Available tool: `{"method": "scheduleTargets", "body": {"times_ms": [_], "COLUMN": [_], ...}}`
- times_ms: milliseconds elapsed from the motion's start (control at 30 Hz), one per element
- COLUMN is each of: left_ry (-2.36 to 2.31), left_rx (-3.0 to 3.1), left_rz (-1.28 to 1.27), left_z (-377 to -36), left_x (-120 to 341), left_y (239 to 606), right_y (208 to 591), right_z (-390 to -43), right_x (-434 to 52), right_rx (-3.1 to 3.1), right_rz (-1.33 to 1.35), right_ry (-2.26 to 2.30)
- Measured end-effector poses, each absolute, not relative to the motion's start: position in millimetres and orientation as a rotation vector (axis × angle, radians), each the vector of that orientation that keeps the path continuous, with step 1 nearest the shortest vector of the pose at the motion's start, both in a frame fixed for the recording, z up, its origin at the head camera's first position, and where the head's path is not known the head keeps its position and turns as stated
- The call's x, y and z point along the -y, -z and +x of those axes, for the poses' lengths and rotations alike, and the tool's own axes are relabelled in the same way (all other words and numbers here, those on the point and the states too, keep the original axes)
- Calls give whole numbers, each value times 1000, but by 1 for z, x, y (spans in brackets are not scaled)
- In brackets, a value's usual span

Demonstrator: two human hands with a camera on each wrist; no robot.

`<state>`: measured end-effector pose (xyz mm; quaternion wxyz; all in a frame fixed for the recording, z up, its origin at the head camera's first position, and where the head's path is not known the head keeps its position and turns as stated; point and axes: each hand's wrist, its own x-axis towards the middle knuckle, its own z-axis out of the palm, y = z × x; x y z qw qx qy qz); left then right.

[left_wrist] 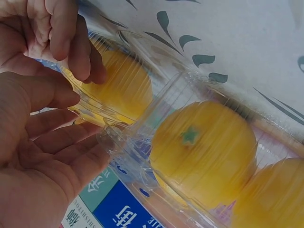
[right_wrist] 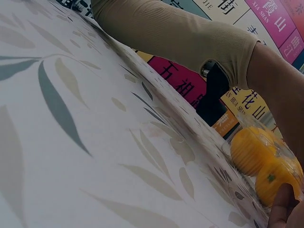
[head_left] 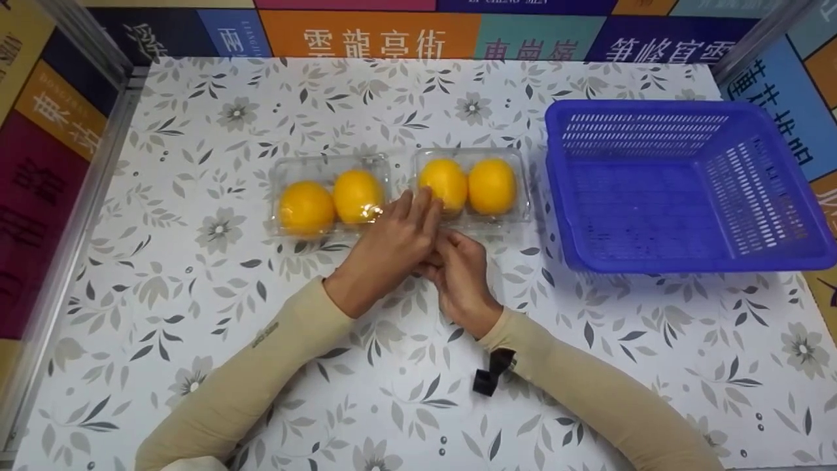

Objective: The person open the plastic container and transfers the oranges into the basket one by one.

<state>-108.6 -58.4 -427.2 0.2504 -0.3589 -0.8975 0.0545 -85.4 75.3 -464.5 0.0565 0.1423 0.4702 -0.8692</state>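
Observation:
Two clear plastic boxes lie side by side, each with two oranges inside: the left box and the right box. My left hand reaches to the right box's near left corner, its fingers beside an orange. In the left wrist view the box's rim sits between the thumb and fingers of my left hand. My right hand is just under the left one, and its fingers curl over the same rim. Oranges show through the ribbed plastic.
A blue slotted basket stands to the right of the boxes with nothing in it. The floral tablecloth covers the table. Metal rails and printed walls close in the left, back and right sides.

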Motion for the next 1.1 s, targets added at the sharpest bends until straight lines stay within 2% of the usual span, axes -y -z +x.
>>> {"method": "scheduleTargets", "body": {"times_ms": [1100], "left_ry": [-388], "left_rx": [2504], "left_rz": [-1024], "left_z": [-110], "left_x": [51], "left_y": [414], "right_y": [462], "right_z": [-84], "right_x": [-62], "right_rx": [-1453], "right_rz": [600], "right_ry": [2751]}}
